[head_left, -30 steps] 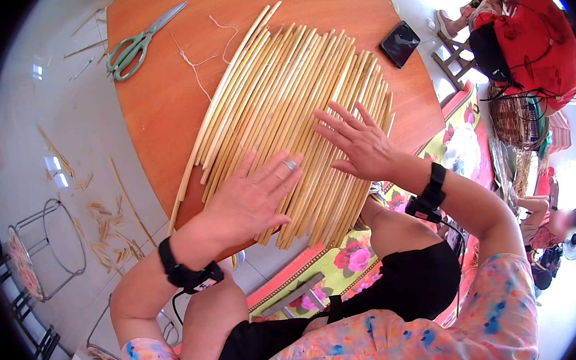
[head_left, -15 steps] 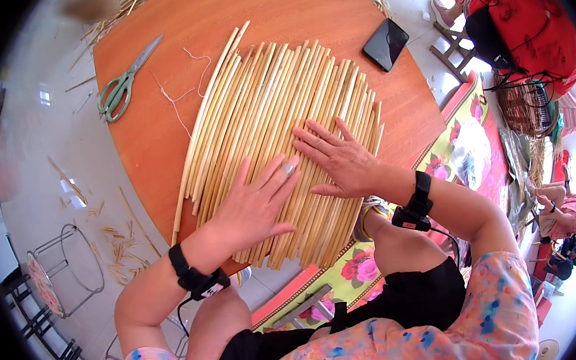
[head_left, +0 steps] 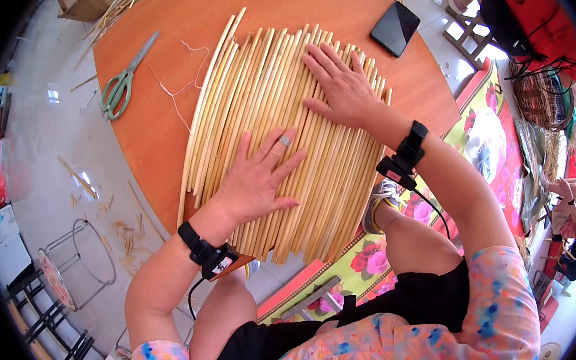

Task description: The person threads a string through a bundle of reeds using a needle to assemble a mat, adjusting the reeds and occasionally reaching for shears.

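A mat of pale yellow straw stalks, laid side by side and slanting, covers the near part of the orange-brown table. Its lower ends reach past the table's near edge. My left hand lies flat on the middle of the stalks, fingers spread, a ring on one finger. Farther up and to the right, my right hand rests on the stalks near their far ends with its fingers stretched out. Left of the mat, a thin pale thread trails over the table and runs to the stalks' edge.
Green-handled scissors lie at the table's left edge and a black phone at its right. Straw scraps litter the floor beside a wire-framed stool. Another person sits at far right, past a wicker basket.
My right hand has slid away from me along the stalks toward their far ends. My left hand has moved slightly up and stays on the mat. The whole view has shifted a little.
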Demonstrator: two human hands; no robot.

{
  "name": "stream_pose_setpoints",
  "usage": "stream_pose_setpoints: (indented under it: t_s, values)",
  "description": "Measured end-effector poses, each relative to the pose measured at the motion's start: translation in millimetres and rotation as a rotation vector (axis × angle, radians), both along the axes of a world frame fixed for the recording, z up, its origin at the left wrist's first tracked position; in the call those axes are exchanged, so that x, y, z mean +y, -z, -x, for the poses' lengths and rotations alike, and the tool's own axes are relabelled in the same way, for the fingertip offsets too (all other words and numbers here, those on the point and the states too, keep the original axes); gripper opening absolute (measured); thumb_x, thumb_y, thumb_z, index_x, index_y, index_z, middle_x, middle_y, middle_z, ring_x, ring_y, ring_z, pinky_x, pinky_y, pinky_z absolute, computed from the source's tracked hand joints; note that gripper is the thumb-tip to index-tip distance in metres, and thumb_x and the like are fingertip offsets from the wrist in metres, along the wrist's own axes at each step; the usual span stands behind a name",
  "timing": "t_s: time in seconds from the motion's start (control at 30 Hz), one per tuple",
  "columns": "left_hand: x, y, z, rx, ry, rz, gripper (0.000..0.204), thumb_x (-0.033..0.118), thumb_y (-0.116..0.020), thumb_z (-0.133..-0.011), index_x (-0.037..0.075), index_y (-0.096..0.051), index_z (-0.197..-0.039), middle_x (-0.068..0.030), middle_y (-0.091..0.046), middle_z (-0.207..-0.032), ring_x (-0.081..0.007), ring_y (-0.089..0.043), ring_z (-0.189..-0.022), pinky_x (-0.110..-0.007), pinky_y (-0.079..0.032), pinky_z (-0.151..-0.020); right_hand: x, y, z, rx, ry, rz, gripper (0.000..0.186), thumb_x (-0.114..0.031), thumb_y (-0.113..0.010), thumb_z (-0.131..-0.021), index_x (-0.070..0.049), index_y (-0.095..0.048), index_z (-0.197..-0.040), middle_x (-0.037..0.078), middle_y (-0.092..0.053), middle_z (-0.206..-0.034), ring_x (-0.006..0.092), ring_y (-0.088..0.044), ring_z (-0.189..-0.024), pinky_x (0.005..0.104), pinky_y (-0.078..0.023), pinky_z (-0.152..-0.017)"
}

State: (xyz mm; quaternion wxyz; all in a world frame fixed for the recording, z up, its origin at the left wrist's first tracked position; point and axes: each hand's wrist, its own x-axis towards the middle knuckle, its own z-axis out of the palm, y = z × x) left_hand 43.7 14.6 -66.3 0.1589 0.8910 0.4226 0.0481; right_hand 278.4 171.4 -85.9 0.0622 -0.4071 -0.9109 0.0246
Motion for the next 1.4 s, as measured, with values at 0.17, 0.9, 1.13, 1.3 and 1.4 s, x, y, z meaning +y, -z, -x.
stream_pose_setpoints:
  t_s: [0.17, 0.9, 1.13, 1.3, 1.4]
  values:
    - [-3.3, 5.5, 2.8, 0.061, 0.014, -0.030, 0.098, 0.065, -0.066, -0.076, 0.015, -0.037, -0.155, -0.0080, -0.024, -0.166, -0.0308, -0.020, -0.153, -0.067, -0.014, -0.117, -1.7, 6.2, 2.9, 0.017, -0.010, -0.034, 0.085, -0.063, -0.049, -0.094, -0.007, -0.033, -0.155, 0.009, -0.030, -0.163, 0.0302, -0.024, -0.152, 0.0630, -0.017, -0.120]
    - [-32.5, 0.9, -6.8, 0.021, 0.072, 0.011, 0.094, 0.062, -0.065, -0.083, 0.014, -0.033, -0.157, -0.0035, -0.025, -0.166, -0.0242, -0.022, -0.153, -0.066, -0.020, -0.116, -35.7, 2.3, 22.9, -0.024, 0.132, 0.039, 0.078, -0.055, -0.049, -0.098, -0.010, -0.029, -0.158, 0.010, -0.022, -0.166, 0.0324, -0.015, -0.155, 0.0652, -0.014, -0.120]
    - [-68.4, -0.7, 4.3, 0.044, 0.096, 0.055, 0.090, 0.058, -0.066, -0.083, 0.016, -0.036, -0.156, -0.0003, -0.028, -0.166, -0.0225, -0.026, -0.152, -0.065, -0.017, -0.117, -36.5, 13.3, 18.3, 0.018, 0.093, -0.052, 0.077, -0.055, -0.049, -0.098, -0.009, -0.030, -0.157, 0.010, -0.023, -0.166, 0.0325, -0.016, -0.154, 0.0652, -0.016, -0.119]
    - [-71.0, 2.5, 2.6, -0.002, 0.079, 0.078, 0.088, 0.056, -0.067, -0.083, 0.015, -0.038, -0.155, 0.0000, -0.029, -0.165, -0.0204, -0.025, -0.152, -0.065, -0.017, -0.118, -38.4, 9.8, 12.5, 0.002, 0.078, 0.018, 0.098, -0.070, -0.055, -0.088, -0.006, -0.027, -0.157, 0.014, -0.021, -0.166, 0.0370, -0.014, -0.154, 0.0670, -0.013, -0.119]
    - [-69.2, -5.8, 4.8, 0.004, 0.082, 0.083, 0.089, 0.057, -0.068, -0.082, 0.015, -0.038, -0.155, -0.0006, -0.029, -0.165, -0.0201, -0.025, -0.153, -0.065, -0.017, -0.118, -37.5, 0.0, 16.9, -0.048, 0.074, 0.075, 0.105, -0.074, -0.057, -0.084, -0.006, -0.026, -0.158, 0.014, -0.021, -0.166, 0.0363, -0.013, -0.154, 0.0665, -0.013, -0.119]
